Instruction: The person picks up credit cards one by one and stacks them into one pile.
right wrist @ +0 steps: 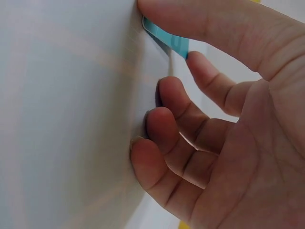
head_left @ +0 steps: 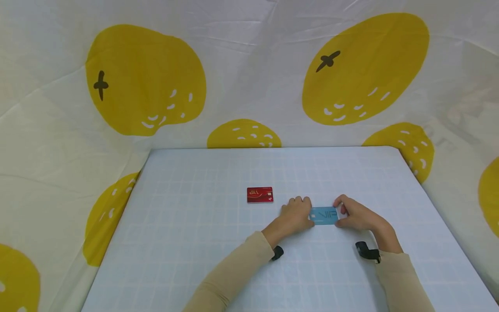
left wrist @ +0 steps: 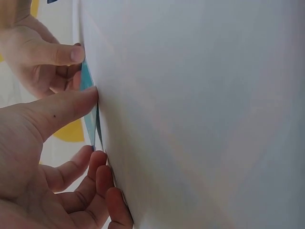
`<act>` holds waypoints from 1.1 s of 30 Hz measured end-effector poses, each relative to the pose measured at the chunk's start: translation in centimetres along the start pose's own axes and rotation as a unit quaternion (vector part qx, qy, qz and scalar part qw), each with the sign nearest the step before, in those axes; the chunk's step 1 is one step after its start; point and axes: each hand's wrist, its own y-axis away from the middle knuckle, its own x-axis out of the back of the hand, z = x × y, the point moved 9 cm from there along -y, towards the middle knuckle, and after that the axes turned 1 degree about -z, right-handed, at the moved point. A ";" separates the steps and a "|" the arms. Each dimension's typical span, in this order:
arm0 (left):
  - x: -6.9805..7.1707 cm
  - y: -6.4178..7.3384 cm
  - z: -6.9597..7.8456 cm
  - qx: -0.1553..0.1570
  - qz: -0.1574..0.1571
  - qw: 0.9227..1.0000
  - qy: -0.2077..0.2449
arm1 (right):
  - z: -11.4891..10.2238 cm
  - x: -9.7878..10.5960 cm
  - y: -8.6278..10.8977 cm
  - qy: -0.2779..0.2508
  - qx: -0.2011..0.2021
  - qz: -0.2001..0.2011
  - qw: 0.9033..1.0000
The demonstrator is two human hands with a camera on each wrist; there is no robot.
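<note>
A light blue card [head_left: 324, 216] marked VIP lies between both hands, its lettering upside down in the head view. My left hand [head_left: 293, 216] pinches its left end, thumb at the near corner and forefinger at the far one. At the opposite end my right hand [head_left: 356, 215] holds the card likewise between thumb and forefinger. In the right wrist view, a dark shadow shows under the edge of the blue card [right wrist: 167, 37], and the other fingertips [right wrist: 145, 160] rest at the table surface. The left wrist view shows the card nearly edge-on, tilted slightly from the table.
A red VIP card [head_left: 260, 195] lies flat on the table, beyond the left hand and a little to its left. The table [head_left: 187, 208] has a pale checked cover. Behind it hangs a white cloth [head_left: 249, 65] printed with yellow fruit.
</note>
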 end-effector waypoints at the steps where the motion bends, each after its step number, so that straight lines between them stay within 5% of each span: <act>1: 0.0 0.0 0.0 -0.001 0.002 1.000 0.003 | 0.0 0.0 0.0 -0.002 0.000 0.000 1.000; 13: 0.0 -0.1 0.0 -0.024 0.021 0.998 0.047 | -0.7 0.5 0.5 -0.036 0.040 0.024 0.998; 21: 0.0 0.0 0.1 -0.024 0.024 0.995 0.091 | -0.1 0.6 0.5 -0.044 0.031 0.032 0.998; 33: 0.1 0.2 0.0 -0.018 0.026 0.996 0.089 | 0.0 0.4 0.5 -0.058 0.022 0.039 0.997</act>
